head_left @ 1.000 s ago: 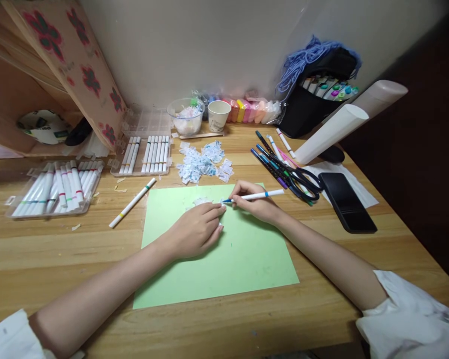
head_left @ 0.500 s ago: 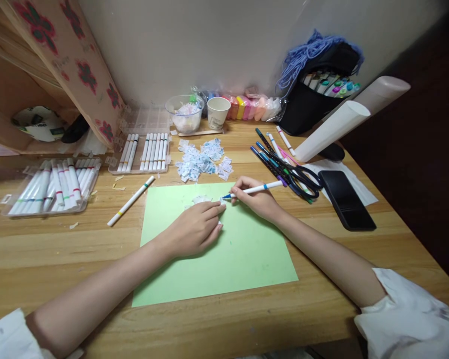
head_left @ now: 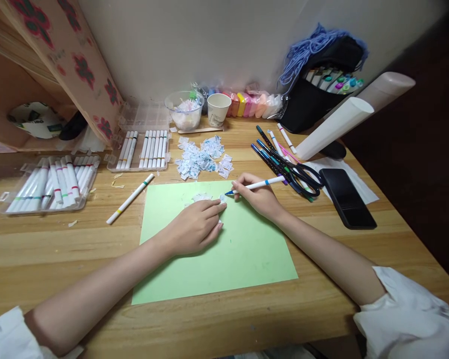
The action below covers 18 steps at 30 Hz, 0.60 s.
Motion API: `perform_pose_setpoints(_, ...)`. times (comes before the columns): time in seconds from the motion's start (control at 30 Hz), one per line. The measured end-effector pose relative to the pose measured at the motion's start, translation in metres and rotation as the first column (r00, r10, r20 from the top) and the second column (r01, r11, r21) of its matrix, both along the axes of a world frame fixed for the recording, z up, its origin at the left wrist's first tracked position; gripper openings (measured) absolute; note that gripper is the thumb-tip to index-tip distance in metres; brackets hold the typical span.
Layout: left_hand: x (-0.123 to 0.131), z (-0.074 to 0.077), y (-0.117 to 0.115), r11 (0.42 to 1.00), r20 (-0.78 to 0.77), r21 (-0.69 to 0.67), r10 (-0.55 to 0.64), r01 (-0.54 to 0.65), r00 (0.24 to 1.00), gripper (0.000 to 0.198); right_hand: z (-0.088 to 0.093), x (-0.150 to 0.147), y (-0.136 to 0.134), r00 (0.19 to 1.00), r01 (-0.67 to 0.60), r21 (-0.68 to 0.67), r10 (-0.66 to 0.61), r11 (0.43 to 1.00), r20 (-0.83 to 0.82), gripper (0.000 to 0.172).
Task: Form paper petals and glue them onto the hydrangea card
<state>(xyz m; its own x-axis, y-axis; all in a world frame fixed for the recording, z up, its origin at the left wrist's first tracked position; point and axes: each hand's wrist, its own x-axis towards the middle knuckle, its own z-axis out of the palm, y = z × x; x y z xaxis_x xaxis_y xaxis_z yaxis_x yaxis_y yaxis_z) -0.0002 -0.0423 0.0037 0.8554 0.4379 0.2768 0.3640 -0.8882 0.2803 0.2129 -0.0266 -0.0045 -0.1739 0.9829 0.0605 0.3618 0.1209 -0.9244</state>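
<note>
A light green paper sheet (head_left: 243,254) lies on the wooden desk (head_left: 247,324). My left hand (head_left: 194,227) rests on the sheet with fingers pressed down on small white paper scraps (head_left: 202,197) near its top edge. My right hand (head_left: 258,197) grips a white marker with a blue band (head_left: 262,185); its blue tip points left, just above a scrap beside my left fingertips. A pile of blue-and-white paper scraps (head_left: 202,158) sits just beyond the sheet.
Two clear trays of white markers (head_left: 48,182) (head_left: 145,149) lie at the left, with one loose marker (head_left: 129,199). Pens and black scissors (head_left: 299,177), a black phone (head_left: 346,197), a white lamp (head_left: 333,127), a paper cup (head_left: 217,109) and a plastic bowl (head_left: 183,110) crowd the back and right.
The marker tip has lifted slightly off the scrap and my right hand has shifted a little right. My left hand stays pressed on the scraps.
</note>
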Motion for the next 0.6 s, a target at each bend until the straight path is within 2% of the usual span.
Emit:
perform_pose_setpoints(0.13, 0.0003, 0.0003, 0.0002, 1.0, 0.006, -0.003, 0.002, -0.002, 1.0, 0.028, 0.0012, -0.0008, -0.0019, 0.996, -0.073, -0.013, 0.073, 0.997, 0.057, 0.032)
perform_pose_setpoints(0.23, 0.0003, 0.0002, 0.0007, 1.0, 0.008, -0.003, 0.001, -0.001, 1.0, 0.028, 0.0018, -0.0013, -0.0034, 0.996, -0.02, 0.023, 0.019, 1.0, 0.082, 0.033)
perform_pose_setpoints(0.4, 0.0006, 0.0006, 0.0008, 1.0, 0.008, -0.007, 0.001, -0.001, 1.0, 0.028, 0.0024, -0.0018, -0.0048, 0.991, -0.065, 0.04, 0.06, 0.997, 0.119, 0.032)
perform_pose_setpoints(0.5, -0.0002, 0.0012, 0.0, 1.0, 0.012, -0.023, 0.003, -0.003, 1.0, 0.027, 0.0029, -0.0018, -0.0058, 0.996, 0.005, 0.067, -0.011, 0.998, 0.087, 0.032)
perform_pose_setpoints(0.6, -0.0023, 0.0008, 0.0003, 0.997, 0.067, -0.059, 0.045, -0.041, 0.997, 0.026, 0.0038, -0.0015, -0.007, 0.997, -0.03, 0.099, 0.023, 0.995, 0.068, 0.032)
